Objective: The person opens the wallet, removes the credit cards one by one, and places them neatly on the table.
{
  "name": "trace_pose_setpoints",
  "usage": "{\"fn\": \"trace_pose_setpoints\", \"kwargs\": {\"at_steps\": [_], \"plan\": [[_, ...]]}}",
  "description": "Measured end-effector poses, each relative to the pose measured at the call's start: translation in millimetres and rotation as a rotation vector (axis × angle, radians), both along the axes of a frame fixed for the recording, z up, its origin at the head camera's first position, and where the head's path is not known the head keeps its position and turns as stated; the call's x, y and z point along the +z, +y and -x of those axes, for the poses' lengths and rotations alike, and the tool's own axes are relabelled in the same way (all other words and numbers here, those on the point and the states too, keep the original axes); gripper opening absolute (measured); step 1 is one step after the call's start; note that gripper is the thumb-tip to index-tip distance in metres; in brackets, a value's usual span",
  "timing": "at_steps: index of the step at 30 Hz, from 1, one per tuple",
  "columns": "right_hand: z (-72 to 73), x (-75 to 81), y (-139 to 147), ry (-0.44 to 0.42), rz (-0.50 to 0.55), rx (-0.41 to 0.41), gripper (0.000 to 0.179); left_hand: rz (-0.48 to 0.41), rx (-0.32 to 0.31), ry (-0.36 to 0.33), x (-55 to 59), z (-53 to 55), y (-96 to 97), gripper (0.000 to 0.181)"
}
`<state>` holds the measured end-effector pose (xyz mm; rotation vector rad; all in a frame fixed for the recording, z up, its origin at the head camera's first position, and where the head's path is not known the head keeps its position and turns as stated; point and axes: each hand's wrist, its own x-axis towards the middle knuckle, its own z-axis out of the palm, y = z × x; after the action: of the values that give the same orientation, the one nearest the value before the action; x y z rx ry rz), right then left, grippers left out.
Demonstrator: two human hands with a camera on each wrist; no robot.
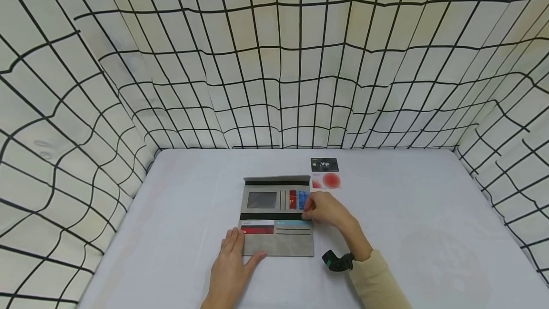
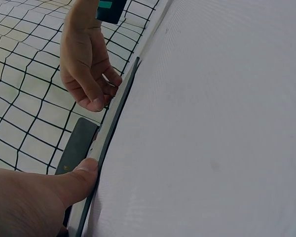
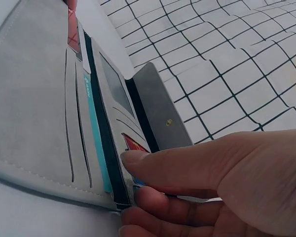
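In my head view, a white table (image 1: 180,204) has walls (image 1: 287,66) with black grid lines on three sides. Near the far right corner of the wallet (image 1: 279,247) lie a black card (image 1: 324,164) and, just below it, a white card (image 1: 331,180) with red circles. The right hand (image 1: 328,208) hides the end of the upper slots; its fingers are bent, the thumb close to them, but I cannot tell whether they pinch something. A black device (image 1: 338,261) sits on this wrist. The left hand (image 1: 231,263) is spread and grips nothing, its fingers resting at the left edge, its thumb at the near edge. The wallet is grey and lies open on the table, with a dark window (image 1: 261,200), red and blue cards in its slots, and a raised flap (image 3: 155,106) with a gold snap (image 3: 169,122)
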<state>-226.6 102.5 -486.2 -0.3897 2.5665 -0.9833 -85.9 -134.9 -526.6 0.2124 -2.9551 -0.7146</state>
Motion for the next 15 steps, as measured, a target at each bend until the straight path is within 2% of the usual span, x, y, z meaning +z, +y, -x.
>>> {"fn": "trace_pose_setpoints", "kwargs": {"at_steps": [7, 15], "plan": [[-3.4, 2.4, -2.1, 0.017, -0.026, 0.057, 0.013, 0.002, -0.005, 0.004, 0.8, 0.2, 0.0, 0.087], [-5.1, -1.8, -4.5, 0.005, -0.054, 0.062, 0.015, 0.004, -0.007, -0.002, 1.4, -0.2, -0.1, 0.087]]}}
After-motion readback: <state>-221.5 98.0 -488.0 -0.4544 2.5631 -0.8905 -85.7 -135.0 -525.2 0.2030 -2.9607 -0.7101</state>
